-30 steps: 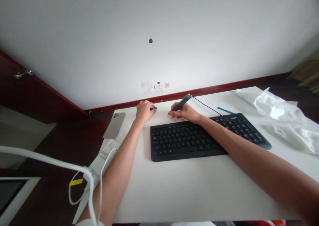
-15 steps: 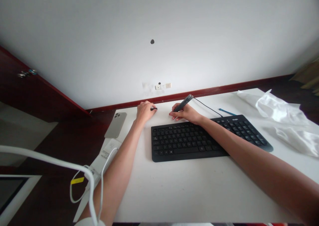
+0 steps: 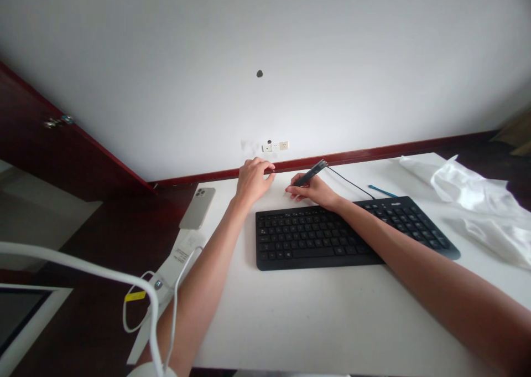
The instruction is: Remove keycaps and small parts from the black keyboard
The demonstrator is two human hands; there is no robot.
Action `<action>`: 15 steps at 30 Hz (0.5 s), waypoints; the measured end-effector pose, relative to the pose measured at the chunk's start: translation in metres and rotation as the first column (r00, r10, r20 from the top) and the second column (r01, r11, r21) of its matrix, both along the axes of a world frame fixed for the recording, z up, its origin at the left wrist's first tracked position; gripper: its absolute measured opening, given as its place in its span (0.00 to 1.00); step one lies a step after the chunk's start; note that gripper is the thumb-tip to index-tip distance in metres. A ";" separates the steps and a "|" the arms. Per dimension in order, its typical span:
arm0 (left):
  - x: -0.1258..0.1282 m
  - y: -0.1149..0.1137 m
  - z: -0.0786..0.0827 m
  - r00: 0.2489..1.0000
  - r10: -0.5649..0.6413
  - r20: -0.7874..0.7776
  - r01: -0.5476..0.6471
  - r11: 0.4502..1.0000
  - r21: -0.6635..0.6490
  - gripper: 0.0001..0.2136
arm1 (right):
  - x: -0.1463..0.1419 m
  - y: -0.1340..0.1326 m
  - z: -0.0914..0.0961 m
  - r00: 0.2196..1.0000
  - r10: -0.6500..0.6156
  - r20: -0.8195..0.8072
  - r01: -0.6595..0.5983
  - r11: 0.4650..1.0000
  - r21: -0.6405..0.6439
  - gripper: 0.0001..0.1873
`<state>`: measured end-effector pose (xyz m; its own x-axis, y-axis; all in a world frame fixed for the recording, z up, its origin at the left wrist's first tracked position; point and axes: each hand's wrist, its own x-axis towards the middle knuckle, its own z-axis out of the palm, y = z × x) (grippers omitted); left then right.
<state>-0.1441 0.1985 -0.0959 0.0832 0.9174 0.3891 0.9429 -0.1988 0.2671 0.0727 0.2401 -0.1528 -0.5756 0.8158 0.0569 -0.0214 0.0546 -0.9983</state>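
Observation:
My right hand [image 3: 309, 190] is closed in a writing grip on a thick dark grey pen [image 3: 312, 173]. The pen slants, its upper end leaning right. Its low end points toward the white table [image 3: 315, 316] beyond the keyboard; whether it touches cannot be made out. My left hand [image 3: 254, 180] is close by on the left, near the table's far edge. Its thumb and fingers are apart, with nothing visible between them. A black keyboard [image 3: 313, 238] lies under my right forearm.
A phone [image 3: 198, 208] lies on the table's left edge, with a white cable [image 3: 176, 299] nearer me. Right of the pen are a thin blue stick [image 3: 382, 191] and shiny white wrapping [image 3: 464, 183]. A black cord [image 3: 350, 180] runs from the keyboard. The wall [image 3: 352, 78] stands behind.
My left hand has lifted slightly and its fingers have spread; the small black thing in it earlier no longer shows. My right hand keeps the pen in nearly the same pose. The view has shifted slightly.

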 end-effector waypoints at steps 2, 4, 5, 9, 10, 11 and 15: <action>0.013 -0.009 0.016 0.999 -0.023 0.030 0.022 0.999 0.039 0.08 | 0.000 0.000 0.002 1.000 -0.024 -0.002 0.024 1.000 -0.016 0.27; 0.028 -0.024 0.032 0.993 -0.085 0.082 0.079 0.995 0.066 0.08 | 0.000 0.000 0.003 0.997 -0.080 -0.018 0.080 0.996 0.027 0.27; 0.035 -0.034 0.040 0.985 -0.134 0.112 0.126 0.989 0.073 0.07 | 0.000 0.000 0.004 0.992 -0.119 -0.029 0.121 0.988 0.092 0.27; 0.061 -0.105 0.067 0.888 -0.360 0.285 0.364 0.930 0.041 0.08 | 0.005 -0.003 0.010 0.948 -0.317 -0.013 0.290 0.848 0.444 0.20; 0.065 -0.129 0.069 0.834 -0.404 0.376 0.435 0.900 0.001 0.07 | 0.007 -0.005 0.014 0.928 -0.373 0.016 0.315 0.805 0.503 0.18; 0.066 -0.155 0.068 0.761 -0.427 0.489 0.514 0.856 -0.052 0.07 | 0.008 -0.008 0.018 0.904 -0.424 0.053 0.328 0.768 0.551 0.16; 0.046 -0.256 0.029 0.487 -0.311 0.816 0.828 0.461 -0.318 0.13 | 0.011 -0.022 0.046 0.876 -0.420 0.236 0.151 0.704 0.694 0.13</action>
<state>-0.0985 -0.0570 -0.0667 0.6925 0.7205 -0.0368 0.2201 -0.1624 0.9619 0.0838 0.2179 -0.1068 -0.4069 0.7840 0.4688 0.4464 0.6184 -0.6468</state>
